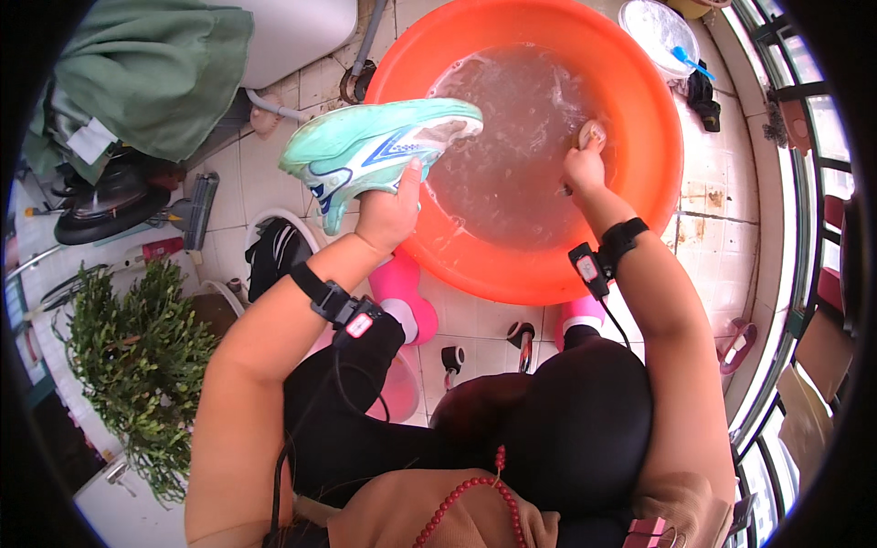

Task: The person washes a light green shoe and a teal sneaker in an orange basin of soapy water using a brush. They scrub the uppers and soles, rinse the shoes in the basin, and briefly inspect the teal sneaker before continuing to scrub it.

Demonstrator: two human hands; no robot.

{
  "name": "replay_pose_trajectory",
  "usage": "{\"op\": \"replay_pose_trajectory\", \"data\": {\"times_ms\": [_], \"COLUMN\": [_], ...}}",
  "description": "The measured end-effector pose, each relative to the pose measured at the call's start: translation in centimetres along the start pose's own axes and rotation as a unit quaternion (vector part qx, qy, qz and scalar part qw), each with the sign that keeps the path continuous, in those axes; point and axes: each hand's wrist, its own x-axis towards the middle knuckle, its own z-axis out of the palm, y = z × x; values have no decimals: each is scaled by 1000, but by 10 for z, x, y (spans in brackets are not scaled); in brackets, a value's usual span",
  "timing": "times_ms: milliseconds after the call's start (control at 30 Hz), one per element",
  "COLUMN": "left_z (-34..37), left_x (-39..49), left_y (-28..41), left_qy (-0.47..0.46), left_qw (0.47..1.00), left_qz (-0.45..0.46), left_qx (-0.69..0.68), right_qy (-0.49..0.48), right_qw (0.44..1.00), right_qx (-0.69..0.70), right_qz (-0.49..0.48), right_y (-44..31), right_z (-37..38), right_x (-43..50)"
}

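Note:
My left hand [389, 214] grips a mint-green and white sports shoe [384, 140] with blue markings. The shoe is raised over the left rim of a large orange plastic basin [651, 157], its side turned up towards me. Murky, slightly foamy water [510, 157] fills the bottom of the basin. Over the right part of this water, my right hand [584, 168] is closed around a small tan tool, apparently a scrub brush [591, 134]. Its lower part is hidden by my fingers.
A white tub with white powder [658, 34] and a blue spoon [692, 61] stands beyond the basin at right. Left of my legs, a pale bucket [312, 229] contains dark items. A leafy potted plant [144, 377] and a floor squeegee [199, 209] are further left.

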Motion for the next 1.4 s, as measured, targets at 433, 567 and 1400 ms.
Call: {"op": "replay_pose_trajectory", "data": {"times_ms": [433,567,1400], "left_z": [96,96,102], "left_x": [-18,-24,-4], "left_y": [12,16,33], "left_qy": [127,132,159], "left_qw": [964,948,788], "left_qz": [-197,-183,-299], "left_qx": [-123,-224,-515], "right_qy": [-256,-289,-304], "right_qw": [955,919,881], "right_qx": [31,-13,-66], "right_qz": [-146,-269,-357], "right_y": [-28,-35,-32], "right_z": [25,4,-9], "right_x": [-81,-77,-85]}}
